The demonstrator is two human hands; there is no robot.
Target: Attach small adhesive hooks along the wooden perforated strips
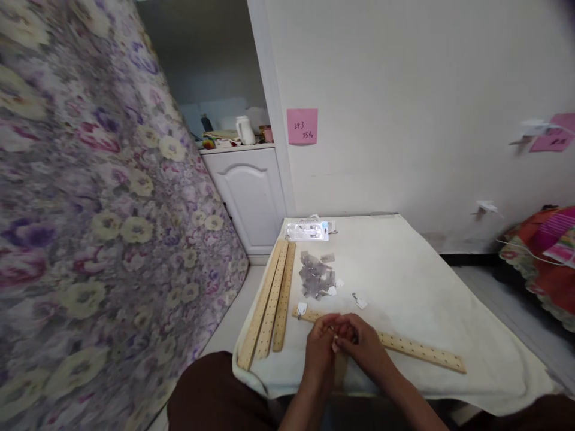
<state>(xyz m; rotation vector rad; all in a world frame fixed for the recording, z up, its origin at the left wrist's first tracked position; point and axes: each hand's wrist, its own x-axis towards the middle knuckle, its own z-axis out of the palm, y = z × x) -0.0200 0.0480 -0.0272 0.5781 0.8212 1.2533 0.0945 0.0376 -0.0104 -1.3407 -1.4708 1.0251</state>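
Left hand (320, 348), right hand (366, 349) curl together (fingertips touching) — over wooden strip (417, 349).

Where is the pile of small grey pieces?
In the head view, the grey pile lies on the table's left half, right of the three wooden strips.

a pink sticky note (302, 126) on the wall (404, 90) reads "243", the line below unclear.

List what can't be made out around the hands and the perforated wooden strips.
- Head view: what, if anything, the left hand and right hand hold between them is hidden by their fingers.
- The middle of the wooden strip is covered by both hands.
- The grey pieces are too small to identify.
- The contents of the clear packet are too small and blurred.
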